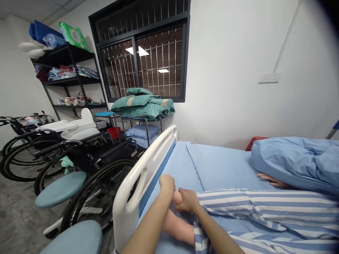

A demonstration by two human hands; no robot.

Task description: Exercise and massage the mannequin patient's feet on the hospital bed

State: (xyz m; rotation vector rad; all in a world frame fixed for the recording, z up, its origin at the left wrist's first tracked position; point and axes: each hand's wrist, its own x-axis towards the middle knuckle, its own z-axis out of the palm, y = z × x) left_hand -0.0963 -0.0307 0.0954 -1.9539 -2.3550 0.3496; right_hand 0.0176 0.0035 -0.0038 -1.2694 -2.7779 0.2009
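The person's left hand [167,184] and right hand [187,200] both have fingers closed round the foot [177,198] of a figure in striped trousers [254,206], low on the bed [212,165] beside the white footboard [137,183]. Risk noted: a sideways pull could knock the foot against the footboard. A wheelchair [106,165] stands close beyond.
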